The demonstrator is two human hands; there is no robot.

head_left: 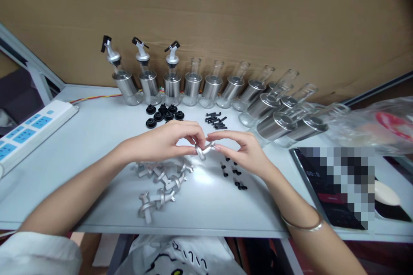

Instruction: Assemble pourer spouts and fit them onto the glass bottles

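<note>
Above the middle of the table, my left hand (183, 137) pinches the round collar of a silver pourer spout (203, 151), which lies tilted. My right hand (243, 150) has its thumb and index finger at the slim end of the same spout; whether a small part sits between them is hidden. Loose silver pourer spouts (163, 195) lie in a group below my left wrist. Several small black plugs (238, 172) are scattered below my right hand. Beyond the hands are black ribbed stoppers (158, 116) and thin black levers (216, 121).
Along the back stand glass bottles with steel sleeves (192, 84), more crowding at the right. Three bottles (148, 81) carry fitted pourers. A power strip (32, 133) lies left; a tablet (329, 189), a white mouse (385, 193) and a plastic bag (380, 124) lie right.
</note>
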